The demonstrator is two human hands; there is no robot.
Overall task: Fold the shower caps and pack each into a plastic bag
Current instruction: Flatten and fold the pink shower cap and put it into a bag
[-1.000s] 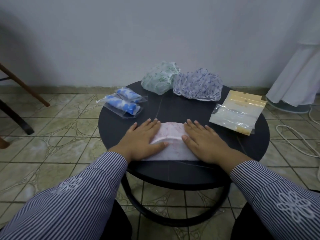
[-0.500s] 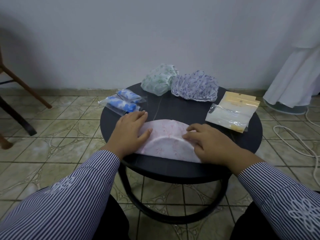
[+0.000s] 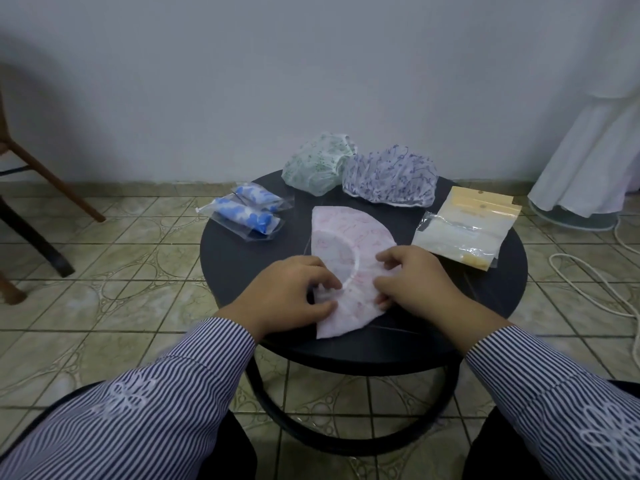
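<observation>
Tiled floor (image 3: 104, 271), blk rnd table (image 3: 242, 258) (white wall (image 3: 311, 81))

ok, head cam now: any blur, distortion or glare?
Head view: dim, flat light; left hand and right hand slightly motion-blurred on the pink cap; wide-angle bends the table and floor tiles; mild glare on the plastic bags.

The single head view looks forward and down, close over the round table (image 3: 242, 271), toward the wall (image 3: 311, 81).
</observation>
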